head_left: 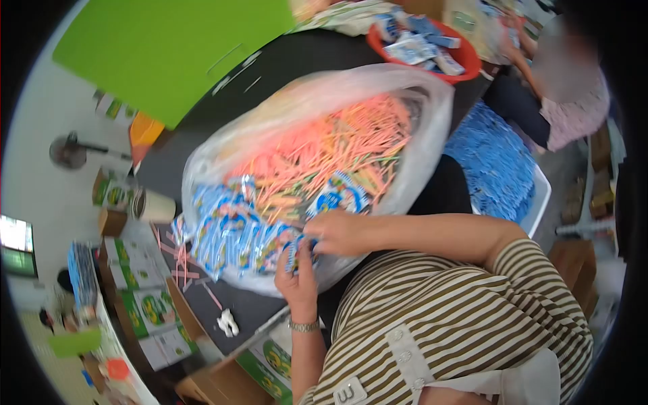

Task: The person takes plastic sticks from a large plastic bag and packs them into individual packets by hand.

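In the head view, a large clear plastic bag [432, 128] lies wide open on the dark table, holding many thin pink, orange and green strips [337, 142]. A row of blue-and-white printed packets [226, 229] is bunched at its near left side. My left hand [297, 280], a watch on its wrist, pinches a small blue-and-white packet [290, 256] at the row's right end. Right beside it, my right hand [334, 233] has its fingers closed at the same packet's edge; the fingertips are partly hidden. Another printed packet [337, 196] rests on the strips just beyond my right hand.
A red basin [472, 64] of blue packets stands at the far right of the table. A white tub [540, 196] full of blue packets is at right, near a seated person [574, 101]. Printed cartons [152, 310] and a paper cup [154, 204] are at left; loose strips [179, 260] lie on the table.
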{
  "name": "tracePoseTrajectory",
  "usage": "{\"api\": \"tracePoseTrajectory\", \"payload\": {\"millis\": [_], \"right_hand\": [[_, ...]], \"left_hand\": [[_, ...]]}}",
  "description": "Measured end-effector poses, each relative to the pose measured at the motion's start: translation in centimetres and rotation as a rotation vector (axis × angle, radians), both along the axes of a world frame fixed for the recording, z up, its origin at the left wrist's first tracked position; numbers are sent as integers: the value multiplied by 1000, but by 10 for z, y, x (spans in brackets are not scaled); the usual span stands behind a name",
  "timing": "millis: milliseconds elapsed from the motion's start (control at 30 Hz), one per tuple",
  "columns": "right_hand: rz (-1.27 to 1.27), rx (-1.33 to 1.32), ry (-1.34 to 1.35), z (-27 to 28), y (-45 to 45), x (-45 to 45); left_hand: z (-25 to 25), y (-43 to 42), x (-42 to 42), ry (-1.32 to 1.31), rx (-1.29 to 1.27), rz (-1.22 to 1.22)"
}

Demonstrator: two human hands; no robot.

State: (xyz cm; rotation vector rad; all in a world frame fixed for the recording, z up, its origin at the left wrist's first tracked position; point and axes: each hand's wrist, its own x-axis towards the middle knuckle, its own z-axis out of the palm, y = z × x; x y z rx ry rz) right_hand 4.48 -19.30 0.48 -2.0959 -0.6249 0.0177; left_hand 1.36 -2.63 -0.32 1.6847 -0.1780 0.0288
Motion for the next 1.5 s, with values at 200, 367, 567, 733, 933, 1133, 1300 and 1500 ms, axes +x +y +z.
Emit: {"api": "tracePoseTrajectory", "payload": {"millis": [200, 367, 567, 733, 933, 1133, 1300, 1500], "right_hand": [[-115, -82, 167, -9, 20, 13], [-127, 125, 275, -36, 42, 31], [86, 155, -160, -1, 13, 49], [-217, -732, 94, 12, -159, 74], [-216, -865, 217, 41, -187, 51], [-163, -808, -257, 34, -173, 87], [-31, -1006, -33, 23, -171, 86], [-120, -938, -301, 2, -184, 73]], "left_hand": [[11, 5, 10, -724, 688, 365], [0, 27, 7, -771, 1045, -168], [-12, 23, 20, -702, 1044, 49], [15, -1, 20, -767, 1004, 14], [11, -65, 49, -674, 956, -423], [0, -77, 40, -632, 955, -521], [-5, -70, 36, -613, 866, -424], [5, -72, 45, -605, 874, -466]]}}
